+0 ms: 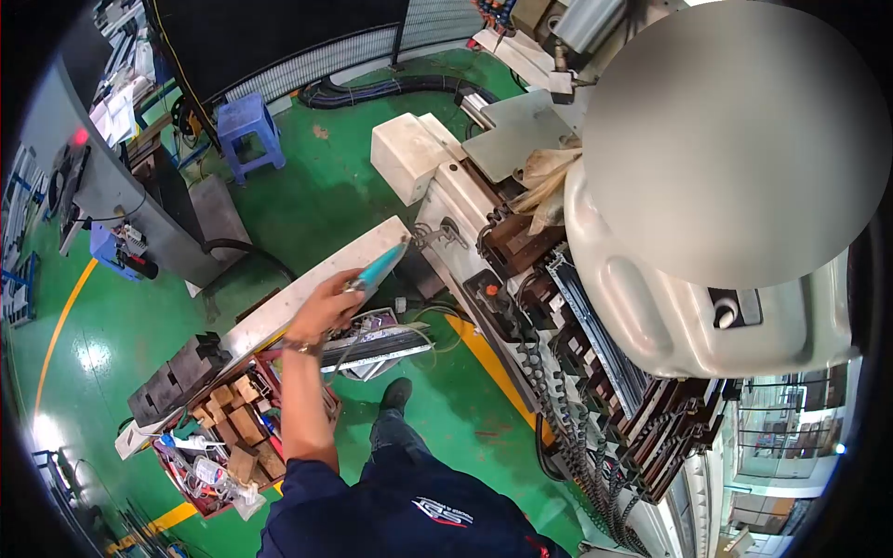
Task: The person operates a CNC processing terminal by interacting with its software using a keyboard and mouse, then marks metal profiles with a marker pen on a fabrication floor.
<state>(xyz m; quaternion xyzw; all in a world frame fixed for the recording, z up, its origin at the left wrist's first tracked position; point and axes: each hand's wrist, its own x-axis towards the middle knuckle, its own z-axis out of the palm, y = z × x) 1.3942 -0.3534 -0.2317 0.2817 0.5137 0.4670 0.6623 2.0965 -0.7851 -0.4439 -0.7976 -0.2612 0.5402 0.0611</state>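
My left hand (327,307) reaches forward from the left side of my body, fingers wrapped round a teal tapered hand tool (379,268). The tool's narrow tip points away from me, over the end of a long pale beam (316,279). A thin pale hose (446,342) loops below the hand. Beneath my forearm is a red-edged box (200,498) filled with wooden blocks, bottles and loose items. My right hand is outside the picture.
A large machine (614,307) with cable chains and rails takes up the right side. A blue stool (249,135) stands at the back left, near a grey control stand (139,205). Dark blocks (177,379) rest on the beam. Black hoses (400,88) lie along the fence.
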